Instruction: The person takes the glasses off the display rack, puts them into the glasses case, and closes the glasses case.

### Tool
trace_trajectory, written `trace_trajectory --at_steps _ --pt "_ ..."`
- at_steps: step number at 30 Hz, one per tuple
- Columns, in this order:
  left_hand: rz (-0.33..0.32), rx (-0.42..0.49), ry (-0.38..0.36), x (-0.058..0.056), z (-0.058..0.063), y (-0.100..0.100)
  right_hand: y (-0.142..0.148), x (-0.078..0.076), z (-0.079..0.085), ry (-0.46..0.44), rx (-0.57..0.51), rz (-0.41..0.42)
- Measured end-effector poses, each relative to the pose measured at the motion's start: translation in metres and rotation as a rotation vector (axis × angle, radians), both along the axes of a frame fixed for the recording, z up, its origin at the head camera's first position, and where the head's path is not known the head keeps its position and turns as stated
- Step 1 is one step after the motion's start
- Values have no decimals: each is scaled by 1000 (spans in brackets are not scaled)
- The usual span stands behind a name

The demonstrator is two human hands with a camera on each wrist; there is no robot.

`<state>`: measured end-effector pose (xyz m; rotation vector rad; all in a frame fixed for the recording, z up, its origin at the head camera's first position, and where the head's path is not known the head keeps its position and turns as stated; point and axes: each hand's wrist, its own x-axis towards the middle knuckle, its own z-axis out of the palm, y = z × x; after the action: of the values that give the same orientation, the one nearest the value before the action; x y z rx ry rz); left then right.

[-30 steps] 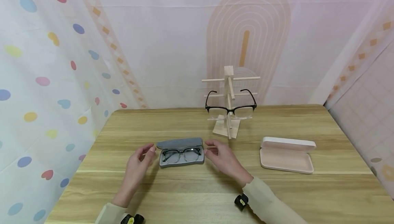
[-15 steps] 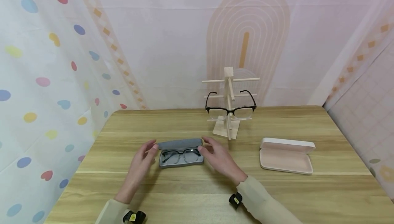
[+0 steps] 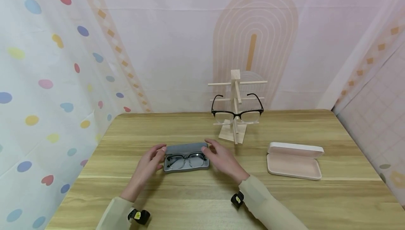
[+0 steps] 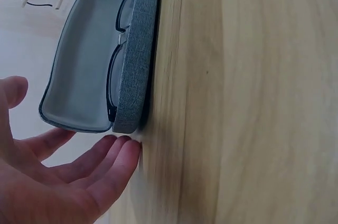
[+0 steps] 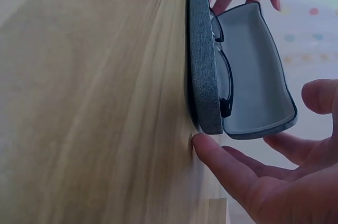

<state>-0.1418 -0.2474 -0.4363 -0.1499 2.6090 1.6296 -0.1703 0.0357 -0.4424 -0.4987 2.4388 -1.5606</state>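
A grey glasses case (image 3: 186, 148) stands on the wooden table with its lid raised. In its tray lies a pair of black half-rim glasses (image 3: 197, 160), lenses toward the person. My left hand (image 3: 148, 162) is at the case's left end, its fingers loosely bent. At the right end is my right hand (image 3: 224, 160), thumb apart from the fingers. In the left wrist view the index finger (image 4: 50, 142) reaches behind the lid edge, and the other fingertips sit close to the tray's end. The right index finger (image 5: 288, 145) likewise goes behind the lid. Contact is hard to tell.
Behind, a wooden display stand (image 3: 235, 89) with several crossbars carries another pair of black-framed glasses (image 3: 223, 111). A white case with pink lining (image 3: 292, 166) lies with its lid up at the right. Patterned curtains (image 3: 177, 47) hang behind the table (image 3: 190, 202).
Both hands have moved inward toward the grey case, the left to the right and the right to the left, onto the lid's ends. The case and glasses have stayed put.
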Motion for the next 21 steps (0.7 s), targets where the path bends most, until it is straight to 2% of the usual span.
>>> trace_trajectory --at_steps 8,21 --pt "8 -40 -21 -3 -1 1 -3 -5 -1 22 44 9" --pt "0 -81 17 -3 -3 1 -9 -9 1 27 82 -16"
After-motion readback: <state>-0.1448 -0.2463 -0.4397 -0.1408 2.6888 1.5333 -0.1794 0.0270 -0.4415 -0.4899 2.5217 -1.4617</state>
